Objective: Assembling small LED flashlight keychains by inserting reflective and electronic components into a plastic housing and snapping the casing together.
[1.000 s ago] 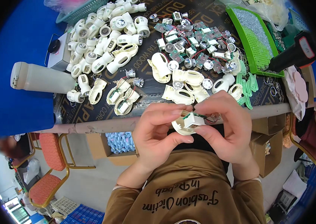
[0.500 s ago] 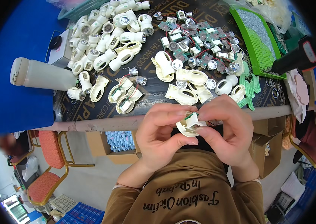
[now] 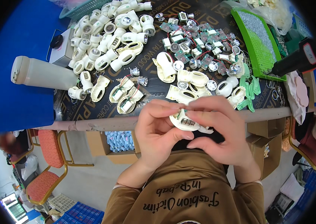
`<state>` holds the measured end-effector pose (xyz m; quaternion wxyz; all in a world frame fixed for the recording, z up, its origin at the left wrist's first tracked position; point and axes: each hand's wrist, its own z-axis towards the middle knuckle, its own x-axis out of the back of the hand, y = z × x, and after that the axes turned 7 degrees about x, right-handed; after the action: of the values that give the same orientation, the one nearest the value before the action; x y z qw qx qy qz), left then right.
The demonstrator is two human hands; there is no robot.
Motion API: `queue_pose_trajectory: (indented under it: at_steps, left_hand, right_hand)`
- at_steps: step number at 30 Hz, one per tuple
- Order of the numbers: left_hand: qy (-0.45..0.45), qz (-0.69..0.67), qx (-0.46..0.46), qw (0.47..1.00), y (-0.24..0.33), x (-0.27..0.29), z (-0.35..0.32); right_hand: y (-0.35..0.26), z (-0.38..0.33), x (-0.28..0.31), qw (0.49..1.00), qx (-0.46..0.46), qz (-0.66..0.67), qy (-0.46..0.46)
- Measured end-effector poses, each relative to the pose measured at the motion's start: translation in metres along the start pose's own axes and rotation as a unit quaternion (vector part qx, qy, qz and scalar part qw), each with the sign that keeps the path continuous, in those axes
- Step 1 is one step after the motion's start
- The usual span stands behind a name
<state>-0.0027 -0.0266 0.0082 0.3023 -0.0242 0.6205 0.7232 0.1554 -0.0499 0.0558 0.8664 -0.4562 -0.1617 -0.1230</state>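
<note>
Just in front of the table's near edge, my left hand (image 3: 153, 131) grips a cream flashlight housing half (image 3: 175, 122) between thumb and fingers. Inside it sits a white box with metal contacts (image 3: 186, 121), and a bit of green board shows behind. My right hand (image 3: 223, 128) has its fingertips pressed on the box's upper edge; its thumb is apart, below the piece. The housing's right end partly hides under the right fingers. Beyond my hands lie several open cream housing halves (image 3: 187, 96). Two wired halves with reflectors (image 3: 126, 102) rest to the left.
Assembled white flashlights (image 3: 102, 41) are heaped at the far left, beside a pale bottle (image 3: 46, 73). Circuit boards with red wires (image 3: 202, 44) cover the middle. At right are a green tray of small metal parts (image 3: 253, 44), a black power screwdriver (image 3: 296, 58) and green plastic pieces (image 3: 254, 86).
The housing has turned in my left hand, so the box's metal contacts now face up. My right thumb has come off the piece, and my right fingers have shifted left over it.
</note>
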Motion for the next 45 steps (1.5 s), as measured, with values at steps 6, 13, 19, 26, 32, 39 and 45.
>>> queue_pose_trajectory:
  at_steps: [6, 13, 19, 26, 32, 39, 45]
  left_hand:
    - [-0.001, 0.026, 0.06, 0.998, 0.014, -0.003, 0.003]
    - [-0.022, 0.287, -0.11, 0.951, 0.016, 0.006, -0.006]
    - [-0.007, 0.327, 0.007, 0.945, 0.036, 0.012, -0.023]
    - [0.162, 0.328, -0.105, 0.925, 0.022, 0.046, -0.026]
    - [0.093, 0.652, -0.15, 0.737, 0.024, 0.07, -0.013]
    - [0.053, 0.716, -0.092, 0.69, 0.041, 0.064, -0.005]
    - [-0.028, 0.798, 0.029, 0.601, 0.038, 0.063, 0.013]
  right_hand:
    - [0.006, -0.011, -0.007, 0.994, 0.055, -0.089, 0.045]
    - [0.005, -0.013, -0.01, 0.988, 0.106, -0.112, 0.019]
    - [-0.001, -0.016, -0.012, 0.982, 0.121, -0.133, -0.054]
    - [0.003, -0.004, -0.005, 0.982, 0.119, -0.138, 0.048]
    - [0.011, -0.022, 0.006, 0.982, 0.078, -0.157, 0.069]
    - [0.014, -0.026, 0.018, 0.976, 0.049, -0.2, 0.067]
    - [0.022, -0.031, 0.02, 0.97, 0.03, -0.241, 0.024]
